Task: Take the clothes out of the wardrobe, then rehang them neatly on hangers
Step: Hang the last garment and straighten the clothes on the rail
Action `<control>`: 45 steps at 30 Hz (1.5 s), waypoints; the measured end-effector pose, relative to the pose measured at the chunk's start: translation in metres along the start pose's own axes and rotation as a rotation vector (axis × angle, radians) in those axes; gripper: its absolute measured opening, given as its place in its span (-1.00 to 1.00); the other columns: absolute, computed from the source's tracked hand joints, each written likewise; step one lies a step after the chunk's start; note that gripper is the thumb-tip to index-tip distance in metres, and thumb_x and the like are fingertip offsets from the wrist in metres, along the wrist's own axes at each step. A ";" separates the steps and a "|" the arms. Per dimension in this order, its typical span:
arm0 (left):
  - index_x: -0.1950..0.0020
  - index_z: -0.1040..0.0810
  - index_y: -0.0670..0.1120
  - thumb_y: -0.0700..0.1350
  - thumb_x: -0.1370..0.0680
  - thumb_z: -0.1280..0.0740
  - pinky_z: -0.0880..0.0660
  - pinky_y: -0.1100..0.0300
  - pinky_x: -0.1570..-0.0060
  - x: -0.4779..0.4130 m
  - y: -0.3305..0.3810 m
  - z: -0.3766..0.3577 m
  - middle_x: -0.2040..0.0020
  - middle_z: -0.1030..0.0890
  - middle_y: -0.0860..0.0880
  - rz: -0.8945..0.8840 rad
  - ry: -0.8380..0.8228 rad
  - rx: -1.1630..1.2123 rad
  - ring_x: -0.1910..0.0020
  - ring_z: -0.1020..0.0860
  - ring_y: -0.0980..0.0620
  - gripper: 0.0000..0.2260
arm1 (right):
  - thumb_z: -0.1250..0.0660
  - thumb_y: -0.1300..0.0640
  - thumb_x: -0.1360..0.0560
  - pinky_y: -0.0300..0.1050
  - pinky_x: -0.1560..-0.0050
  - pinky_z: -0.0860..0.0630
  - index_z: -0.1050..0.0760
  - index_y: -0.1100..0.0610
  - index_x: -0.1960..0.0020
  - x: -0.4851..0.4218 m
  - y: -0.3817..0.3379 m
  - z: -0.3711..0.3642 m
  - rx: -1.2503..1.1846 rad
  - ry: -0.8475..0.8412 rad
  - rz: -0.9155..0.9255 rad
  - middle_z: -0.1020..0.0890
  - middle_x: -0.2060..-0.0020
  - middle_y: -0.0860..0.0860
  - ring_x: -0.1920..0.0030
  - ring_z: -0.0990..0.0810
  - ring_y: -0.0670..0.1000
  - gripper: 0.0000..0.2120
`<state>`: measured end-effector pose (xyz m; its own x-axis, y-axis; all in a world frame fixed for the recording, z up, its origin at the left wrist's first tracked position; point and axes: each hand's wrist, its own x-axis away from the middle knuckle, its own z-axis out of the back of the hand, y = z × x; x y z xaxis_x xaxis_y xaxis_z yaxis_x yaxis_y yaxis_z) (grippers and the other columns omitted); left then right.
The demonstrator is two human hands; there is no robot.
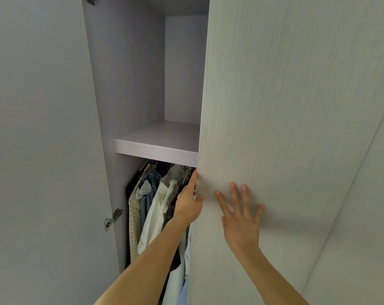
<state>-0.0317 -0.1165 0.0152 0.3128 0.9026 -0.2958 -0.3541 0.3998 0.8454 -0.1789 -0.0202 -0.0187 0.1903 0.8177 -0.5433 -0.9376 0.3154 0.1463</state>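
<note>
Door [296, 106] edge: left hand [187, 208] seemingly grips it, thumb in front | face: right hand [241, 221] spread flat

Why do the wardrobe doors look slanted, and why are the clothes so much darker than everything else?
Head view: the wide-angle lens slants and slightly bows the left door and right door; soft light, no glare; the hanging clothes sit shaded under the shelf; the right hand casts a faint shadow; little blur.
</note>
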 end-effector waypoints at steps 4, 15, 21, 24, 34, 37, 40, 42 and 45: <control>-0.59 -0.09 0.23 -0.16 -0.61 -0.31 -0.55 0.24 -0.07 0.008 0.010 0.018 -0.28 -0.50 0.10 0.064 -0.096 -0.023 -0.07 -0.60 0.08 -0.34 | -0.48 -0.02 -0.42 0.57 -0.31 -0.10 -0.01 -0.08 -0.61 0.000 0.003 0.006 -0.037 -0.067 0.027 0.10 -0.61 0.10 -0.59 0.15 0.27 -0.08; -0.51 -0.27 0.28 0.07 -0.65 -0.20 -0.23 0.06 -0.49 0.154 -0.045 0.090 -0.54 -0.26 0.16 0.148 -0.054 -0.584 -0.53 -0.22 0.06 -0.58 | 0.17 -0.38 -0.57 0.14 -0.58 0.10 0.08 -0.33 -0.56 0.044 0.009 0.049 -0.498 -0.383 0.306 0.26 -0.57 -0.15 -0.55 0.38 -0.07 -0.43; -0.49 -0.26 0.35 0.18 -0.63 -0.20 -0.19 0.05 -0.52 0.291 -0.080 0.177 -0.55 -0.24 0.19 0.289 0.047 -0.808 -0.53 -0.22 0.09 -0.58 | 0.00 -0.31 -0.59 -0.09 -0.55 0.06 -0.02 -0.45 -0.46 0.114 -0.056 0.062 -0.803 -0.540 0.470 0.12 -0.56 -0.28 -0.54 0.28 -0.20 -0.55; -0.47 -0.34 0.30 0.15 -0.62 -0.25 -0.24 0.06 -0.49 0.343 -0.085 0.224 -0.52 -0.33 0.12 0.386 0.160 -0.832 -0.51 -0.27 0.05 -0.60 | -0.07 -0.29 -0.60 -0.14 -0.53 0.09 -0.04 -0.40 -0.50 0.146 -0.105 0.072 -0.891 -0.660 0.575 0.09 -0.56 -0.29 -0.55 0.24 -0.19 -0.50; -0.47 -0.34 0.30 0.25 -0.59 -0.20 -0.36 -0.16 -0.41 0.372 -0.064 0.378 -0.52 -0.33 0.11 0.362 0.389 -0.824 -0.48 -0.31 0.02 -0.57 | -0.11 -0.31 -0.58 0.04 -0.55 -0.11 -0.08 -0.42 -0.50 0.151 -0.258 0.141 -0.994 -0.622 0.810 0.06 -0.55 -0.35 -0.56 0.16 -0.20 -0.49; -0.48 -0.35 0.26 0.22 -0.59 -0.24 -0.36 -0.15 -0.40 0.344 -0.056 0.428 -0.51 -0.35 0.05 0.271 0.408 -0.803 -0.46 -0.34 -0.03 -0.56 | -0.14 -0.27 -0.60 -0.02 -0.52 -0.12 -0.10 -0.38 -0.51 0.124 -0.308 0.167 -1.007 -0.495 0.804 0.02 -0.57 -0.30 -0.57 0.13 -0.19 -0.49; -0.49 -0.32 0.27 0.18 -0.60 -0.27 -0.36 -0.08 -0.40 0.308 -0.043 0.470 -0.49 -0.37 0.08 0.167 0.450 -0.756 -0.45 -0.36 0.01 -0.55 | -0.15 -0.24 -0.61 -0.04 -0.49 -0.05 -0.08 -0.37 -0.53 0.093 -0.356 0.192 -1.004 -0.373 0.787 0.03 -0.58 -0.27 -0.57 0.11 -0.17 -0.48; -0.51 -0.29 0.24 0.15 -0.60 -0.30 -0.33 0.02 -0.41 0.281 -0.030 0.493 -0.48 -0.38 0.06 0.115 0.476 -0.664 -0.44 -0.37 0.04 -0.52 | -0.15 -0.25 -0.61 -0.01 -0.49 -0.05 -0.04 -0.35 -0.54 0.072 -0.384 0.211 -1.001 -0.284 0.754 0.06 -0.58 -0.26 -0.58 0.11 -0.14 -0.45; -0.55 -0.23 0.19 0.13 -0.60 -0.32 -0.39 0.05 -0.36 0.238 -0.011 0.516 -0.45 -0.43 -0.01 0.047 0.475 -0.538 -0.39 -0.44 0.02 -0.46 | -0.14 -0.27 -0.60 -0.03 -0.50 -0.01 0.02 -0.31 -0.56 0.049 -0.422 0.229 -1.028 -0.118 0.665 0.09 -0.59 -0.24 -0.58 0.15 -0.14 -0.40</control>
<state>0.5020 0.0118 0.1651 -0.0878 0.8437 -0.5297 -0.7811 0.2717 0.5622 0.2926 -0.0031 0.0822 -0.4367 0.7303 -0.5254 -0.6457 -0.6611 -0.3822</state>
